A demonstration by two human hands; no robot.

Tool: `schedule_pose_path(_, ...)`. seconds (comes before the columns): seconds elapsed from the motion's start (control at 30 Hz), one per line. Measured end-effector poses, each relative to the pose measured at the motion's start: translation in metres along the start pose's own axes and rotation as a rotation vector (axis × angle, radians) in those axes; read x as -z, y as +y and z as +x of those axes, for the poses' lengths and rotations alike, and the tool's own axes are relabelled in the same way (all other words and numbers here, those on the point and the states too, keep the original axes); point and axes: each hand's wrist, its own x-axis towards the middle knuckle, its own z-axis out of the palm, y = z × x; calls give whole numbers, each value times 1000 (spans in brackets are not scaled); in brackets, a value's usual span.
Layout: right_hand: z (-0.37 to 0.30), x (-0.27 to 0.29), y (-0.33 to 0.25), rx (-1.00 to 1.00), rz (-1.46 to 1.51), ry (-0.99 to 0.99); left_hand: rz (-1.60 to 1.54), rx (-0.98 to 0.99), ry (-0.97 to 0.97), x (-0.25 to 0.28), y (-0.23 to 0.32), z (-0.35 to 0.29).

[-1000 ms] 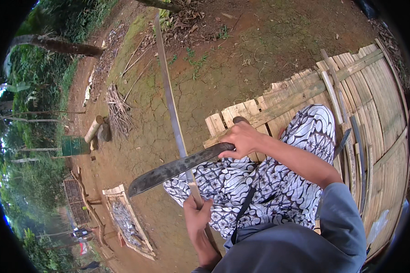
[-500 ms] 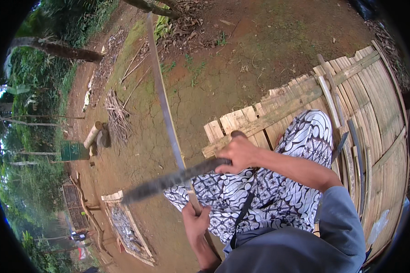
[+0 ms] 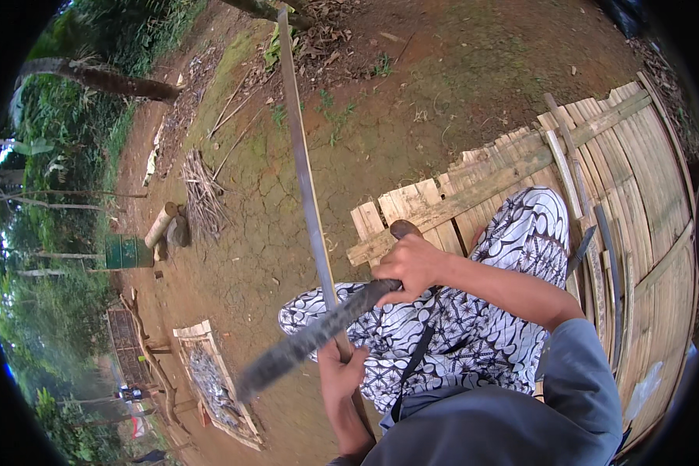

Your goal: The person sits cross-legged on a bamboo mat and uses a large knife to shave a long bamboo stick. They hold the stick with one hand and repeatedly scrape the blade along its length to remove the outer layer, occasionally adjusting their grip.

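Bamboo strip: a long, thin slat (image 3: pixel 303 163) running from the person's lap straight out over the bare earth toward the top of the view, its near end gripped low between the knees.
Blade: a long dark machete-like knife (image 3: pixel 311 342) lies across the slat at a slant, crossing it just above the lower hand — it looks slightly blurred.
Step in hand: by my reading, shaving or splitting the slat, with the edge set against it close to the held end.
Next move calls for: a steady push of the blade along the slat and away from the body — the lower thumb sits very near the edge, so the stroke needs care.
Right hand: right hand (image 3: pixel 412 268) closed tight round the knife's handle, knuckles up, forearm coming in from the right across the thigh.
Left hand: left hand (image 3: pixel 342 377) wrapped round the slat's near end, fingers curled shut on it, wrist rising from the lower edge.
Seat: patterned black-and-white cloth (image 3: pixel 474 342) over the legs, on a platform of split bamboo (image 3: pixel 637 171).
Farther out: a bundle of thin sticks (image 3: pixel 202 194), a short log (image 3: pixel 161 225), a green drum (image 3: pixel 128 252), a wooden tray (image 3: pixel 213 380).
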Motion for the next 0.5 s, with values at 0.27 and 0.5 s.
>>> schedule_pose_path(0.27,8,13,43,-544,26,44,30,20,31,11,-8,-7)
schedule_pose_path(0.5,-3,3,18,-170,40,-17,-72,50,-61,10,-8,-2)
